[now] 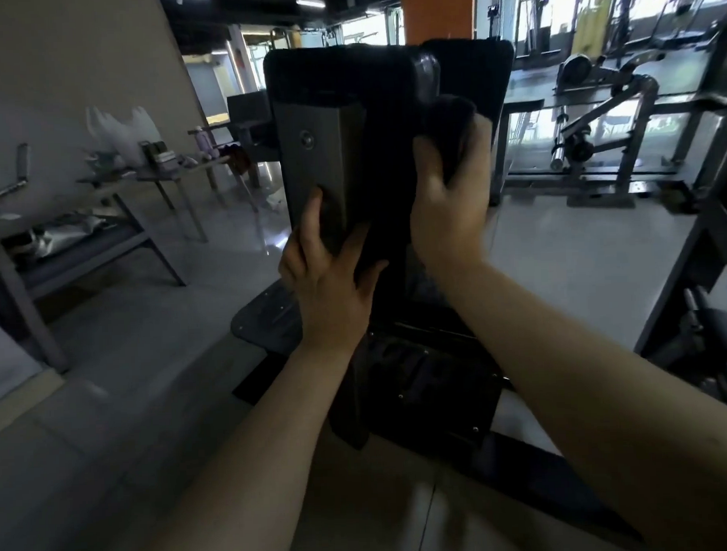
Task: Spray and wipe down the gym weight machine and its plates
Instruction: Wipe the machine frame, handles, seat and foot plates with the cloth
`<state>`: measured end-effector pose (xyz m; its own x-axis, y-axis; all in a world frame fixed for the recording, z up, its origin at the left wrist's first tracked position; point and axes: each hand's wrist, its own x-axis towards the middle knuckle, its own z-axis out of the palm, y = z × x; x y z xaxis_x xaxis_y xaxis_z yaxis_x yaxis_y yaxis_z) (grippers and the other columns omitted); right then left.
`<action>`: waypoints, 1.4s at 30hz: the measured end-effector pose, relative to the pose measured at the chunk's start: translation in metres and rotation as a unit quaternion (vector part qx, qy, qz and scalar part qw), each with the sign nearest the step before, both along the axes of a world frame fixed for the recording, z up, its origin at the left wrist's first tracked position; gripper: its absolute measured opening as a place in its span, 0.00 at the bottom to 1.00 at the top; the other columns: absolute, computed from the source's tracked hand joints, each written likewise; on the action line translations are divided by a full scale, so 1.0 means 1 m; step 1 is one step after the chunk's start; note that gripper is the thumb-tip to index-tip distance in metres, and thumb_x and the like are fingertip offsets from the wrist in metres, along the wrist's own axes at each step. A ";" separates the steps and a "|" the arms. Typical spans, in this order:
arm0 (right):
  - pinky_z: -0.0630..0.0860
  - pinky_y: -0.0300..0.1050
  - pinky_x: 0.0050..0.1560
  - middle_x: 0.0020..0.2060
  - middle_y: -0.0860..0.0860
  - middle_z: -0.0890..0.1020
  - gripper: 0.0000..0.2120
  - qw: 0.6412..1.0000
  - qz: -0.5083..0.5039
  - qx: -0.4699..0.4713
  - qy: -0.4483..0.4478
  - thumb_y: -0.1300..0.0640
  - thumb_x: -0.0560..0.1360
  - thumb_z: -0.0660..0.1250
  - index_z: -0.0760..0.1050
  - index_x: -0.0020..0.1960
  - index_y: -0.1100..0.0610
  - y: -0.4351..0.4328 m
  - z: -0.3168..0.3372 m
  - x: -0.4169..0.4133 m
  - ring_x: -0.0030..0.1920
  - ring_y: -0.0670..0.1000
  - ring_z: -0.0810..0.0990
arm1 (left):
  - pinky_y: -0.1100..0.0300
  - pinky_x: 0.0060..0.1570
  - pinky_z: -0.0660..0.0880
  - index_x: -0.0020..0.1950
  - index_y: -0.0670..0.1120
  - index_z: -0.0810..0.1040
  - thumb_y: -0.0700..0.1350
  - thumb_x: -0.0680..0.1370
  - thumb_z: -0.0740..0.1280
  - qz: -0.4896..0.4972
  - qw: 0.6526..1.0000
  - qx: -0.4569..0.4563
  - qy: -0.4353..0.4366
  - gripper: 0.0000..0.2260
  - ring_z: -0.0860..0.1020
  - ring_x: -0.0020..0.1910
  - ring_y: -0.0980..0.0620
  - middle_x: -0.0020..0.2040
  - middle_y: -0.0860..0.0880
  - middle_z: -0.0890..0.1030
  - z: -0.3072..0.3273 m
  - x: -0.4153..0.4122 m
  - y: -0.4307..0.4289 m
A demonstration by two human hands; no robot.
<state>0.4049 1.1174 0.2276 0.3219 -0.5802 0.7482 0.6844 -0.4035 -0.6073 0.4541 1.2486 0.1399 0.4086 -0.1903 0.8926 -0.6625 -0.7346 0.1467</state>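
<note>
The weight machine (423, 397) stands straight ahead, rigid and probably heavy. The left hand (333, 284) grips its grey post (320, 161), a sound bracing spot. The right hand (446, 219) clutches a soft, bunched cloth (451, 128) against the black pad (338, 74).

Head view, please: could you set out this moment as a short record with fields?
setting: gym floor, one machine directly ahead
left hand: grips the grey post near its lower end, thumb on one face, fingers on the other
right hand: holds a dark cloth up at the black pad; contact too dark to confirm
spray bottle: not in view
left background: table carrying white bags
right background: another weight machine by the windows
</note>
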 end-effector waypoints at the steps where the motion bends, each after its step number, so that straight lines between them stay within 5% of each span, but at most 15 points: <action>1: 0.77 0.47 0.59 0.55 0.57 0.77 0.12 1.000 -0.005 -0.016 0.011 0.62 0.80 0.65 0.71 0.63 0.56 0.001 -0.016 0.002 0.56 0.51 0.77 | 0.39 0.65 0.65 0.68 0.55 0.79 0.57 0.78 0.72 0.001 1.000 0.003 -0.003 0.19 0.61 0.74 0.38 0.80 0.43 0.57 -0.001 0.000 0.001; 4: 0.76 0.52 0.65 0.61 0.55 0.75 0.16 0.994 0.024 0.005 0.107 0.61 0.82 0.62 0.68 0.65 0.45 0.009 -0.097 0.000 0.61 0.49 0.76 | 0.40 0.67 0.64 0.71 0.56 0.77 0.54 0.77 0.72 0.011 1.000 0.013 0.007 0.22 0.60 0.74 0.39 0.80 0.43 0.57 0.000 0.001 0.001; 8: 0.80 0.57 0.61 0.59 0.50 0.77 0.17 0.967 0.103 0.064 0.223 0.61 0.83 0.62 0.68 0.63 0.40 0.025 -0.173 -0.017 0.58 0.47 0.79 | 0.42 0.68 0.64 0.70 0.56 0.78 0.54 0.75 0.75 0.019 1.000 0.016 0.004 0.24 0.62 0.74 0.39 0.79 0.42 0.59 -0.005 0.003 0.001; 12: 0.79 0.54 0.62 0.57 0.51 0.77 0.14 0.968 0.073 0.105 0.214 0.63 0.82 0.62 0.69 0.61 0.46 0.024 -0.138 -0.012 0.58 0.47 0.79 | 0.44 0.68 0.64 0.71 0.56 0.77 0.54 0.75 0.74 0.021 1.000 0.018 0.004 0.24 0.62 0.74 0.39 0.80 0.41 0.59 -0.002 0.003 0.001; 16: 0.76 0.39 0.60 0.56 0.56 0.78 0.12 0.998 0.004 0.030 0.063 0.65 0.79 0.66 0.71 0.61 0.56 0.007 -0.052 -0.007 0.57 0.49 0.78 | 0.48 0.68 0.60 0.71 0.57 0.78 0.57 0.80 0.68 0.016 1.000 0.004 -0.002 0.19 0.61 0.73 0.40 0.80 0.41 0.59 0.002 -0.001 -0.001; 19: 0.78 0.46 0.61 0.56 0.57 0.78 0.12 1.000 -0.001 0.008 0.024 0.63 0.80 0.66 0.72 0.62 0.57 -0.002 -0.033 -0.001 0.57 0.51 0.79 | 0.50 0.68 0.60 0.70 0.58 0.79 0.57 0.80 0.70 0.011 1.000 -0.007 -0.014 0.19 0.62 0.73 0.39 0.79 0.40 0.61 0.002 -0.002 -0.002; 21: 0.76 0.46 0.63 0.58 0.57 0.76 0.14 0.999 -0.013 0.004 0.039 0.63 0.81 0.65 0.70 0.65 0.57 0.005 -0.056 0.005 0.59 0.50 0.77 | 0.52 0.69 0.59 0.70 0.57 0.78 0.55 0.80 0.70 0.011 1.000 -0.005 -0.016 0.18 0.62 0.73 0.39 0.79 0.39 0.61 0.000 -0.002 -0.002; 23: 0.71 0.36 0.62 0.58 0.59 0.73 0.13 0.998 -0.032 -0.005 0.048 0.66 0.81 0.64 0.69 0.65 0.59 0.015 -0.085 0.009 0.59 0.45 0.74 | 0.52 0.69 0.59 0.70 0.56 0.78 0.54 0.80 0.70 0.019 1.000 -0.001 -0.015 0.19 0.61 0.73 0.40 0.79 0.39 0.61 -0.001 -0.001 -0.001; 27: 0.69 0.28 0.61 0.61 0.57 0.71 0.17 0.990 0.022 0.013 0.142 0.67 0.82 0.62 0.66 0.63 0.48 0.017 -0.134 -0.005 0.58 0.33 0.71 | 0.47 0.69 0.62 0.71 0.57 0.76 0.53 0.75 0.73 0.032 0.999 0.019 0.002 0.24 0.61 0.74 0.39 0.79 0.40 0.60 -0.004 -0.002 0.000; 32: 0.80 0.50 0.61 0.52 0.45 0.81 0.13 0.933 0.101 0.021 0.344 0.62 0.79 0.70 0.75 0.57 0.46 0.004 -0.189 -0.026 0.52 0.38 0.80 | 0.44 0.69 0.63 0.72 0.56 0.76 0.54 0.75 0.74 0.029 0.999 0.021 0.016 0.25 0.60 0.75 0.39 0.80 0.42 0.58 -0.003 -0.012 0.000; 39: 0.82 0.53 0.57 0.47 0.48 0.86 0.11 0.904 0.145 0.072 0.396 0.58 0.76 0.76 0.79 0.56 0.52 -0.017 -0.137 -0.048 0.49 0.50 0.85 | 0.51 0.69 0.60 0.74 0.53 0.74 0.54 0.75 0.74 -0.010 1.000 0.008 0.006 0.27 0.66 0.72 0.45 0.78 0.43 0.62 -0.004 -0.034 0.029; 42: 0.83 0.48 0.53 0.47 0.49 0.87 0.11 0.892 0.246 0.094 0.366 0.60 0.77 0.74 0.81 0.58 0.53 -0.010 -0.113 -0.077 0.49 0.50 0.87 | 0.51 0.67 0.67 0.67 0.53 0.80 0.56 0.78 0.71 -0.070 0.992 -0.024 0.106 0.18 0.69 0.65 0.56 0.68 0.52 0.73 -0.006 -0.049 0.039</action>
